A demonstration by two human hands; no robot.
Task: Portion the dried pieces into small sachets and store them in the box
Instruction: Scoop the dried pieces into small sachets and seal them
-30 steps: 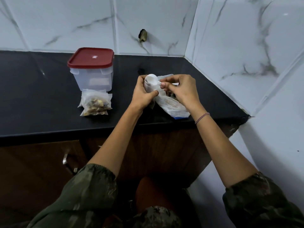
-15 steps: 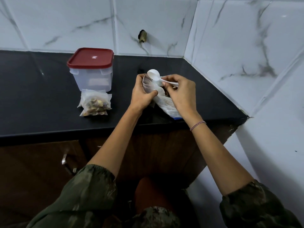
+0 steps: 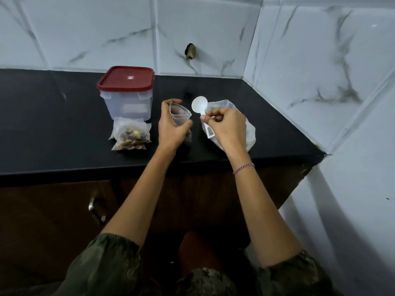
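Note:
My left hand (image 3: pixel 172 130) holds a small clear sachet (image 3: pixel 180 113) upright with its mouth spread open above the black counter. Just to its right, my right hand (image 3: pixel 227 127) pinches the handle of a white plastic scoop (image 3: pixel 199 106), bowl up and empty as far as I can see. Behind and under the right hand lies the large clear bag of dried pieces (image 3: pixel 249 135). A pile of filled sachets (image 3: pixel 130 135) rests in front of a translucent box with a red lid (image 3: pixel 126 92), which is closed.
The black counter (image 3: pixel 53 124) ends at a tiled corner on the right, with marble-look wall tiles behind. A dark hole in the wall (image 3: pixel 190 51) sits above the counter. Below the front edge is a wooden cabinet with a metal handle (image 3: pixel 96 212).
My hands have separated: the left drew the sachet away to the left, and the right lifted the scoop out and to the right, over the large bag.

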